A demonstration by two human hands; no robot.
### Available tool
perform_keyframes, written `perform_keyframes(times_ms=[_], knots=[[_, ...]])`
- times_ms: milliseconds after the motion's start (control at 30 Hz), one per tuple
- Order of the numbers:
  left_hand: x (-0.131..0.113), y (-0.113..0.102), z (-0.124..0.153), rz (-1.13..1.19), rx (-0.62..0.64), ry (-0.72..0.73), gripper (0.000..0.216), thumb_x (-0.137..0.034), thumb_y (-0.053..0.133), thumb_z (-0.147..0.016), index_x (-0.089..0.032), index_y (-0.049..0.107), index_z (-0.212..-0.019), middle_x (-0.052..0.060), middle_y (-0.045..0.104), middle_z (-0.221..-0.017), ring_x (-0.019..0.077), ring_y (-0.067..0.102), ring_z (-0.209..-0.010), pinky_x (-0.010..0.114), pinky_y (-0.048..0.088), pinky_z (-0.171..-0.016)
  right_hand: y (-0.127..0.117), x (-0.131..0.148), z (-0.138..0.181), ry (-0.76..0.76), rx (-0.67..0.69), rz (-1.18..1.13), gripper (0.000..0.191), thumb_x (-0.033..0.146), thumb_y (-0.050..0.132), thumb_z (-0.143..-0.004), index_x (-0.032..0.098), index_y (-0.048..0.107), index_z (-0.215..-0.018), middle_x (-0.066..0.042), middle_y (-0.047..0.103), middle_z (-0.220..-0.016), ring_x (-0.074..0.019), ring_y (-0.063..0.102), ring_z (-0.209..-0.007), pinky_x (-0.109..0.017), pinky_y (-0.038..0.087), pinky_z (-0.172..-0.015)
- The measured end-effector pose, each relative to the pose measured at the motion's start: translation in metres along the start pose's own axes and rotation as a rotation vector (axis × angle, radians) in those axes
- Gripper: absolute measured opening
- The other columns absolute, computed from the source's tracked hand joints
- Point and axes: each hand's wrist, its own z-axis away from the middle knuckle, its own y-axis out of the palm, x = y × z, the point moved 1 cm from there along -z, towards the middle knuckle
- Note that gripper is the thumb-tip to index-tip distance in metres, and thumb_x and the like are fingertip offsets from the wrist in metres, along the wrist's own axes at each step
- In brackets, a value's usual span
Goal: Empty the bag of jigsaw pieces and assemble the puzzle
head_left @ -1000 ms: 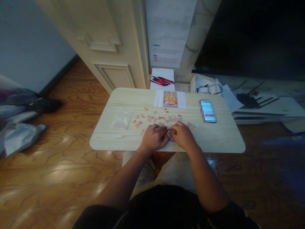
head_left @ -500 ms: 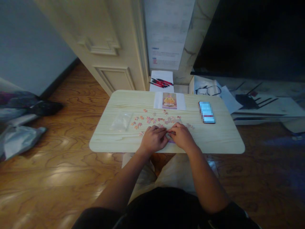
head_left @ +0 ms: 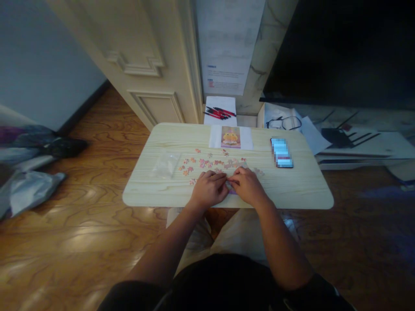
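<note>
Low over the table's near edge, my left hand [head_left: 210, 188] is closed, its fingers bent together and their tips hidden. My right hand [head_left: 247, 184] pinches at a small jigsaw piece, mostly covered by the fingers. The two hands' fingertips meet. Below them shows a purple patch of joined jigsaw pieces [head_left: 232, 191], partly hidden by both hands. Beyond the hands lie loose jigsaw pieces [head_left: 206, 163], pink and orange, several of them spread to the left. A few pale pieces [head_left: 258, 171] rest right of my right hand.
A picture sheet [head_left: 231, 137] with a yellow figure lies at the table's far edge. On the pale wooden table [head_left: 292, 190] are a clear plastic bag [head_left: 166, 166] at left and a phone [head_left: 282, 153] at right. Red and black pens [head_left: 219, 113] sit on paper behind.
</note>
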Motion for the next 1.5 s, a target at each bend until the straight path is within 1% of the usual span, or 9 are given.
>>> perform_keyframes(times_ms=[67, 167, 300, 467, 600, 767, 1000, 1200, 1500], knots=[[0.000, -0.002, -0.001, 0.014, 0.010, -0.006, 0.033, -0.029, 0.062, -0.090, -0.023, 0.075, -0.121, 0.007, 0.074, -0.127, 0.0286, 0.064, -0.103, 0.047, 0.052, -0.088, -0.001, -0.009, 0.005, 0.047, -0.067, -0.040, 0.019, 0.017, 0.065, -0.096, 0.024, 0.081, -0.104, -0.007, 0.070, -0.103, -0.0218, 0.063, -0.100, -0.035, 0.050, -0.094], [0.000, -0.005, -0.001, 0.056, 0.024, 0.026, 0.038, -0.028, 0.062, -0.090, -0.022, 0.071, -0.126, 0.007, 0.070, -0.133, 0.0289, 0.063, -0.110, 0.048, 0.052, -0.095, -0.003, -0.027, 0.013, 0.132, -0.147, -0.053, 0.018, 0.018, 0.064, -0.096, 0.022, 0.080, -0.104, -0.008, 0.070, -0.102, -0.0233, 0.064, -0.101, -0.037, 0.050, -0.096], [0.001, -0.007, -0.001, 0.088, 0.035, 0.053, 0.038, -0.029, 0.062, -0.089, -0.020, 0.071, -0.125, 0.009, 0.070, -0.131, 0.0287, 0.062, -0.112, 0.047, 0.052, -0.099, -0.003, -0.041, 0.021, 0.132, -0.185, -0.075, 0.016, 0.019, 0.066, -0.095, 0.022, 0.079, -0.105, -0.008, 0.071, -0.103, -0.0242, 0.064, -0.101, -0.039, 0.051, -0.097], [0.001, -0.007, -0.002, 0.099, 0.130, 0.125, 0.044, -0.032, 0.060, -0.090, -0.022, 0.069, -0.132, 0.008, 0.068, -0.136, 0.0305, 0.060, -0.120, 0.050, 0.050, -0.101, 0.004, -0.038, 0.022, 0.089, -0.189, -0.082, 0.016, 0.024, 0.071, -0.093, 0.023, 0.079, -0.107, -0.008, 0.069, -0.104, -0.0253, 0.062, -0.101, -0.041, 0.051, -0.096], [0.002, -0.005, -0.002, 0.100, 0.167, 0.150, 0.043, -0.034, 0.060, -0.091, -0.025, 0.071, -0.131, 0.005, 0.069, -0.137, 0.0322, 0.059, -0.123, 0.053, 0.048, -0.101, 0.008, -0.036, 0.021, 0.081, -0.175, -0.068, 0.016, 0.023, 0.073, -0.092, 0.024, 0.080, -0.106, -0.008, 0.068, -0.103, -0.0260, 0.061, -0.102, -0.043, 0.051, -0.096], [0.003, -0.005, -0.001, 0.116, 0.156, 0.137, 0.041, -0.033, 0.061, -0.090, -0.026, 0.073, -0.129, 0.005, 0.070, -0.137, 0.0319, 0.060, -0.122, 0.053, 0.048, -0.102, 0.008, -0.038, 0.021, 0.086, -0.180, -0.102, 0.018, 0.020, 0.072, -0.092, 0.024, 0.080, -0.107, -0.008, 0.068, -0.104, -0.0257, 0.061, -0.103, -0.042, 0.050, -0.098], [0.003, -0.007, -0.002, 0.131, 0.133, 0.135, 0.036, -0.034, 0.062, -0.089, -0.025, 0.076, -0.121, 0.006, 0.070, -0.135, 0.0306, 0.061, -0.121, 0.051, 0.048, -0.101, 0.011, -0.041, 0.020, 0.112, -0.165, -0.108, 0.018, 0.023, 0.073, -0.092, 0.024, 0.078, -0.109, -0.008, 0.068, -0.106, -0.0254, 0.062, -0.104, -0.043, 0.048, -0.102], [0.003, -0.008, -0.002, 0.126, 0.112, 0.130, 0.030, -0.034, 0.062, -0.090, -0.025, 0.078, -0.113, 0.006, 0.073, -0.131, 0.0298, 0.063, -0.116, 0.050, 0.049, -0.098, 0.010, -0.039, 0.020, 0.133, -0.178, -0.075, 0.014, 0.024, 0.073, -0.092, 0.022, 0.077, -0.105, -0.009, 0.069, -0.105, -0.0262, 0.062, -0.104, -0.043, 0.050, -0.099], [0.003, -0.007, -0.001, 0.128, 0.127, 0.155, 0.032, -0.033, 0.062, -0.090, -0.027, 0.079, -0.116, 0.004, 0.073, -0.131, 0.0300, 0.063, -0.118, 0.050, 0.049, -0.098, 0.010, -0.036, 0.018, 0.142, -0.173, -0.053, 0.014, 0.025, 0.074, -0.092, 0.022, 0.076, -0.104, -0.008, 0.069, -0.104, -0.0259, 0.063, -0.103, -0.042, 0.050, -0.099]])
